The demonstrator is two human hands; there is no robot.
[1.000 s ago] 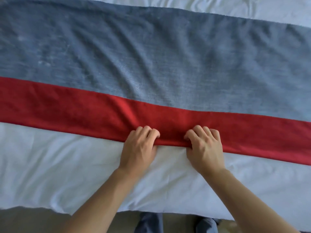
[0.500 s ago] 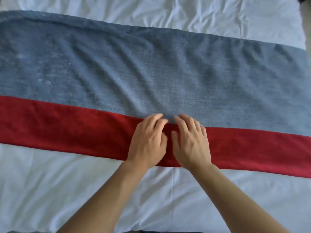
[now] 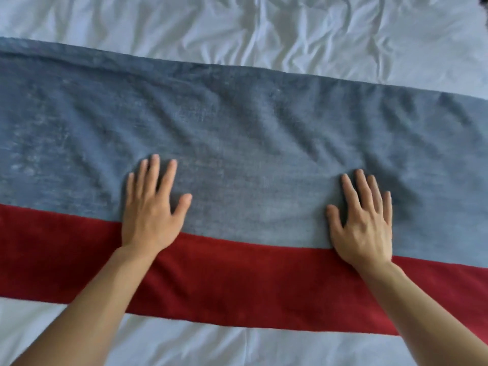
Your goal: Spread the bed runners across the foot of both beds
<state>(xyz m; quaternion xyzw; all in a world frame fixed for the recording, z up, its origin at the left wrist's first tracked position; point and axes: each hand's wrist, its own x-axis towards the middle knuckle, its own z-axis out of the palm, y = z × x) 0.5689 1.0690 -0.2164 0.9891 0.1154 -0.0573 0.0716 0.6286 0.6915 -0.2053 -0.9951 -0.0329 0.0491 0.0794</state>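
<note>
While both palms lie flat on the runner (image 3: 237, 143), I read the head view, the only one I have. My left hand (image 3: 151, 207) is spread open, fingers straight and slightly fanned, pressing the grey cloth; its heel sits right at the line where grey meets the red band (image 3: 237, 281). My right hand (image 3: 363, 220) is likewise open and flat, fingers straight, heel on that same seam. The two hands are well apart, with a smooth stretch of grey between them.

Beyond my fingertips the grey runs on to the runner's far edge, and past that lies the white sheet (image 3: 290, 30), crumpled. Toward my wrists the red band ends in the near edge, with more white sheet below it, under my forearms. Outward from each hand the runner goes on to both sides of the frame, so I cannot see either end.

The runner is a wide grey-blue field with a red stripe along its near side. The grey looks napped, with soft diagonal creases beyond and outward of both hands, most marked past the right one.

Its long axis runs from side to side across the bed, tilted slightly so the right-hand side sits nearer me.
</note>
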